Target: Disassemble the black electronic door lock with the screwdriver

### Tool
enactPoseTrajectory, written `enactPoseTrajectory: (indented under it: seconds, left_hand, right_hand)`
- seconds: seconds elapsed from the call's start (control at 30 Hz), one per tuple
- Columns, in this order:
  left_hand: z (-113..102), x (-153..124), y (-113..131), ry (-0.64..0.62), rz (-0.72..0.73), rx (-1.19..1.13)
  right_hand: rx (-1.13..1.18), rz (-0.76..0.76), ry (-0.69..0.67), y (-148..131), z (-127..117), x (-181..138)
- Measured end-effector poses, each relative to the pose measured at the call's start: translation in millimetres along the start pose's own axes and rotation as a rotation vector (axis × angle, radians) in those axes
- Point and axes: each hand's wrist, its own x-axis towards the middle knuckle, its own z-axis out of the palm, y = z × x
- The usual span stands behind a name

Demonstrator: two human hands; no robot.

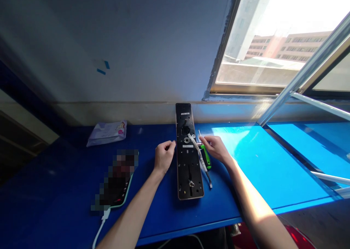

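On the blue table lies the long black panel, flat between the two hands. Several fittings already sit on it, so the work seems partly done; some holes look bare (they are too small for me to be sure). The left hand has curled fingers beside the left edge; whether it grips, I cannot tell. The right hand pinches a thin rod. The green screwdriver lies near, released. The white cable hangs over the edge, its plug still unconnected.
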Motion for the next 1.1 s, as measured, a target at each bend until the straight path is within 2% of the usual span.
enactPoseTrajectory:
  seconds: [0.43, 1.1]
  left_hand:
    - [1.9, 0.6, -3.5, 0.006, -0.001, -0.002]
    - [1.0, -2.7, -3.0, -0.009, 0.002, -0.030]
  right_hand:
    - [-0.027, -0.067, 0.013, 3.5, 2.8, 0.2]
    - [-0.113, -0.052, -0.023, -6.2, -2.9, -1.2]
